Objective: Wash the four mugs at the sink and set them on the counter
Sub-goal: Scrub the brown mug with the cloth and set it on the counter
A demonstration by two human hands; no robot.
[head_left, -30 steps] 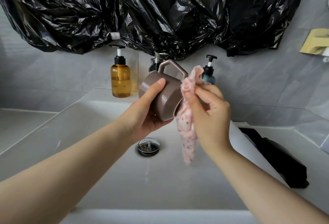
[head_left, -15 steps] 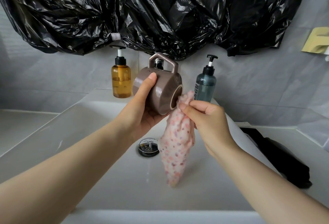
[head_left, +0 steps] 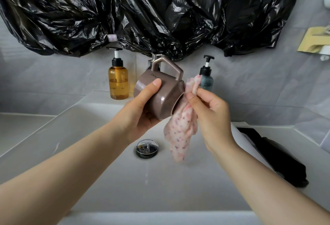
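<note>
Head view: my left hand (head_left: pixel 141 115) grips the mug (head_left: pixel 160 96) on its side above the sink (head_left: pixel 107 180); my right hand (head_left: pixel 212 115) pinches the cloth (head_left: pixel 180 132) against its mouth. No other mugs show, none on the counter (head_left: pixel 21 128). I judge wiping underway, rinsing and placing outstanding.

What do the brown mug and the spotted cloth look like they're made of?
The brown mug looks like glazed ceramic, possibly glossy plastic: smooth faceted surface, sharp highlights. The spotted cloth looks like soft matte fabric, slightly fuzzy: it hangs limp and bunches.
</note>
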